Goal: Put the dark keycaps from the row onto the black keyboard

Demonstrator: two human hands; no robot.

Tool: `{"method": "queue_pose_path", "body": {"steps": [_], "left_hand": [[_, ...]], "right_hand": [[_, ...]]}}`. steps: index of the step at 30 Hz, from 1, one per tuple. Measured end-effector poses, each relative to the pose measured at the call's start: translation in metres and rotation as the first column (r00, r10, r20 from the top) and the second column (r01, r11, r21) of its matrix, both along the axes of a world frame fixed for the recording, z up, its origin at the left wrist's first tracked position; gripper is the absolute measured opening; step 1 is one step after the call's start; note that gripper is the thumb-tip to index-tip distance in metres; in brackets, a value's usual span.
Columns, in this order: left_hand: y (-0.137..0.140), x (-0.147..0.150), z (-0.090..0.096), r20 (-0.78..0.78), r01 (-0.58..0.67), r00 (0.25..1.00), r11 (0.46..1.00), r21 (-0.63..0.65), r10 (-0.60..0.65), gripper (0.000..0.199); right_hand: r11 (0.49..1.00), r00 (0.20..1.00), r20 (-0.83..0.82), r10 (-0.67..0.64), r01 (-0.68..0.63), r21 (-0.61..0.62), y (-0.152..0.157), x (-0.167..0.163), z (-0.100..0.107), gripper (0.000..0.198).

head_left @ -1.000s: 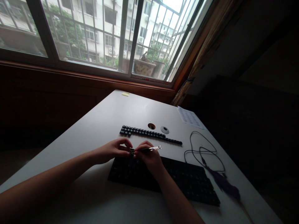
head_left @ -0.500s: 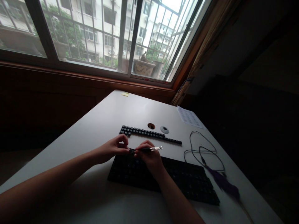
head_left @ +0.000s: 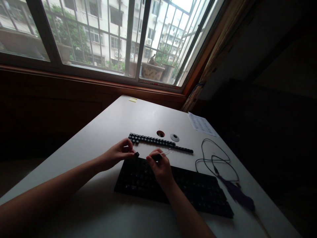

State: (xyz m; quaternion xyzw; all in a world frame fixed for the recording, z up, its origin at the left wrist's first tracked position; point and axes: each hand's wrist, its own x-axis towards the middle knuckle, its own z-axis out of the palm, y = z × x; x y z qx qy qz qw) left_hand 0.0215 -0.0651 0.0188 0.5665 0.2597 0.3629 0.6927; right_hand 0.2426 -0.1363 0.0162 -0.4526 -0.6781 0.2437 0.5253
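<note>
Between the thumb and fingertips of my left hand (head_left: 124,150) is a small black keycap (head_left: 137,154), held above the back left edge of a black keyboard (head_left: 198,188). My right hand (head_left: 159,165) is closed round a keycap puller (head_left: 158,156) with a dark handle and thin wire ends, which point up and to the right. It hovers over the keyboard's rear edge, apart from the left hand. Behind both hands, loose black keycaps (head_left: 153,141) lie lined up in rows on the table. My right hand and forearm cover part of the keyboard.
The white table (head_left: 81,145) carries a round hole (head_left: 160,134) and a grey ring cover (head_left: 174,137). A printed sheet (head_left: 201,124) lies at the back right. A looped cable (head_left: 212,160) and a purple feather-like item (head_left: 235,191) lie right of the keyboard.
My hands have moved apart. The left hand has drawn slightly up and left with the keycap, now clear of the puller. The puller has turned in my right hand.
</note>
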Motion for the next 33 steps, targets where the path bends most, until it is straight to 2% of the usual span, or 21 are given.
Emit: {"method": "queue_pose_path", "body": {"steps": [3,7,13,17,23,26,28,30,33], "left_hand": [[0.000,0.000,-0.003,0.004,0.045,0.999,0.999,0.008,-0.045,0.037],[0.002,0.000,-0.012,-0.013,0.089,0.996,0.995,0.036,-0.089,0.037],[0.003,0.000,-0.019,-0.020,0.131,0.991,0.986,0.101,-0.129,0.034],[0.002,0.000,-0.020,-0.041,0.145,0.989,0.982,0.119,-0.141,0.031],[0.000,0.000,-0.015,-0.074,0.196,0.980,0.970,0.143,-0.187,0.026],[0.002,-0.001,-0.008,-0.121,0.125,0.988,0.964,0.234,-0.098,0.025],[0.004,-0.004,-0.004,-0.150,0.012,0.988,0.944,0.331,0.040,0.021],[0.009,-0.007,-0.002,-0.184,-0.102,0.963,0.902,0.420,0.195,0.016],[0.018,-0.013,-0.005,-0.248,-0.198,0.893,0.823,0.533,0.376,0.012]], "right_hand": [[0.999,1.000,0.014,-0.012,0.011,0.053,-0.002,0.000,0.002,0.017],[0.997,0.997,0.028,0.070,-0.070,0.024,-0.002,-0.002,0.003,0.016],[0.990,0.977,0.173,0.126,-0.134,0.037,-0.001,-0.004,-0.001,0.017],[0.990,0.966,0.228,0.120,-0.134,0.047,0.001,-0.005,-0.004,0.019],[0.993,0.972,0.217,0.094,-0.106,0.042,0.002,-0.005,-0.003,0.013],[0.999,0.978,0.205,0.041,-0.046,0.019,0.006,-0.002,0.002,0.015],[1.000,0.976,0.219,-0.006,0.007,-0.002,0.011,0.003,0.006,0.015],[0.998,0.965,0.257,-0.051,0.059,-0.022,0.021,0.010,0.009,0.015],[0.993,0.927,0.366,-0.083,0.109,-0.051,0.042,0.020,0.012,0.014]]}}
